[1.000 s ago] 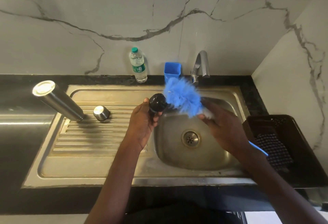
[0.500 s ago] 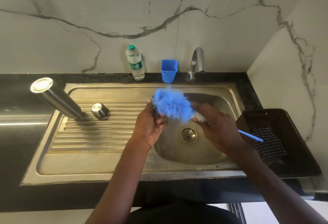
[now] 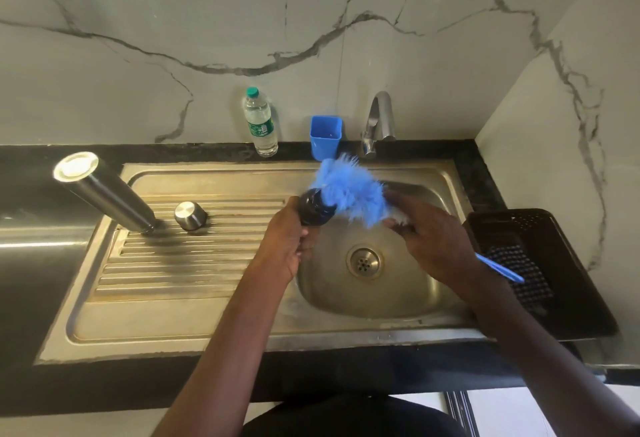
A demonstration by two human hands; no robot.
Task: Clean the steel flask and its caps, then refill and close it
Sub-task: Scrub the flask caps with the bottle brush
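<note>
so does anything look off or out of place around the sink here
Nothing looks spilled or damaged. The steel flask stands upside down on the drainboard, seemingly to drain, with a steel cap beside it.

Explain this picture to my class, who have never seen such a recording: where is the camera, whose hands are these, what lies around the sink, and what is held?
There is no machine here. The camera sits on a person's head and looks down at their own two hands over a steel sink. The left hand grips a black cap. The right hand holds a blue bottle brush whose bristles meet the cap. On the ribbed drainboard stand the steel flask, upside down, and a small steel cap. Behind the sink are a water bottle, a blue cup and the tap. A dark basket sits at the right.
</note>
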